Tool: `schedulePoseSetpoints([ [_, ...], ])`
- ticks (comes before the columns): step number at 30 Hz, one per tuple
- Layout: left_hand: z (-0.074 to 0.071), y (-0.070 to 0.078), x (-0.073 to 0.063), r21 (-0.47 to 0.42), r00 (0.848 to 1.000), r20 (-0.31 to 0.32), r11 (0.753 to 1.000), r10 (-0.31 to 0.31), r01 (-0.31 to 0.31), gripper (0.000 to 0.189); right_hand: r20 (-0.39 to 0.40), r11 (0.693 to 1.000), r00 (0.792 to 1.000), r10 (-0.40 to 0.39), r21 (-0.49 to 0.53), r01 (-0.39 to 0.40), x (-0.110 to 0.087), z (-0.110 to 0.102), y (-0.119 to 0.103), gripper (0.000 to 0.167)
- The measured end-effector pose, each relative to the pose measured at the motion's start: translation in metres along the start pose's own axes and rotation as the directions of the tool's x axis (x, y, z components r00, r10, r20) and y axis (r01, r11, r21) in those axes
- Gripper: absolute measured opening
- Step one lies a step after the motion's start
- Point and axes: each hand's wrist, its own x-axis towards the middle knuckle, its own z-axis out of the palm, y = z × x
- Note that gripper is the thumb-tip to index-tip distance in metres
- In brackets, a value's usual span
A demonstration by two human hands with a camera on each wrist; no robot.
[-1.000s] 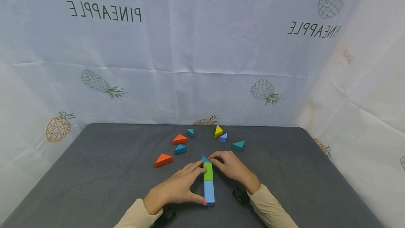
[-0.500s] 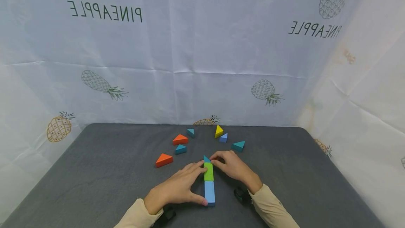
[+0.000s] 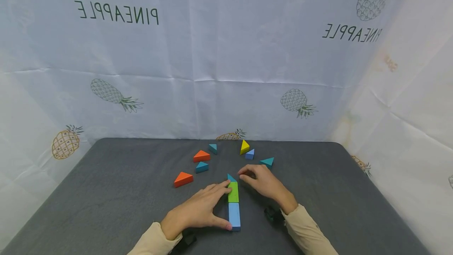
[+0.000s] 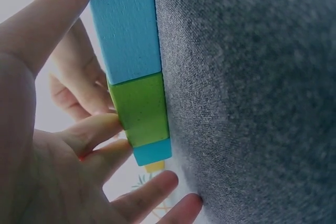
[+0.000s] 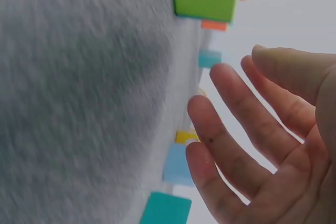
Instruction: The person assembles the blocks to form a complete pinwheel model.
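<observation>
Three wooden toy blocks lie end to end in a line on the table in the head view. Nearest is a light blue rectangular block (image 3: 234, 215), then a green block (image 3: 234, 193), with a blue triangular block (image 3: 231, 178) at the far tip. My left hand (image 3: 198, 208) lies along their left side, thumb at the blue block's near end, fingertips at the green block and the triangle's base. To the right of the triangle is my right hand (image 3: 264, 182), apart from the blocks; its fingers (image 5: 231, 87) are loosely bent with nothing in them.
Beyond the hands on the dark table (image 3: 124, 192) lie loose triangular blocks: orange (image 3: 183, 179), another orange (image 3: 201, 156), yellow (image 3: 244, 147), small light blue (image 3: 249, 154), and several teal ones, one (image 3: 267, 162) just behind my right hand. A pineapple-print cloth (image 3: 212, 50) hangs behind.
My right hand has drawn back from the blue triangular block, moving right and slightly away, and its fingers have parted from it. The left hand has stayed along the row.
</observation>
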Motion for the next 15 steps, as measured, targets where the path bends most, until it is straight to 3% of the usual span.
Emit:
schedulePoseSetpoints([
  [15,-0.001,-0.001,0.001,-0.002,1.000,0.018,1.000,-0.002,0.002,0.095,-0.123,0.995,0.987,0.100,-0.020,-0.103,-0.001,-0.023,0.007,0.023],
])
